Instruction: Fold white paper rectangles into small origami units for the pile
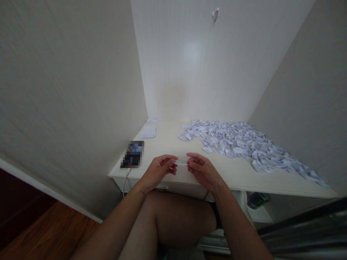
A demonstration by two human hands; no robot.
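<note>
My left hand [160, 168] and my right hand [201, 168] meet over the front edge of a pale wooden desk [168, 144]. Both pinch a small white folded paper piece [182, 164] that spans the gap between their fingertips. A large heap of folded white paper pieces [244, 144] spreads across the right half of the desk, just beyond my right hand. A small stack of flat white paper sheets [149, 131] lies at the back left.
A phone [132, 154] with a cable hanging off the edge lies at the desk's front left. Walls close in on three sides. A dark can [258, 199] sits on a shelf under the desk at right. My bare knee is below.
</note>
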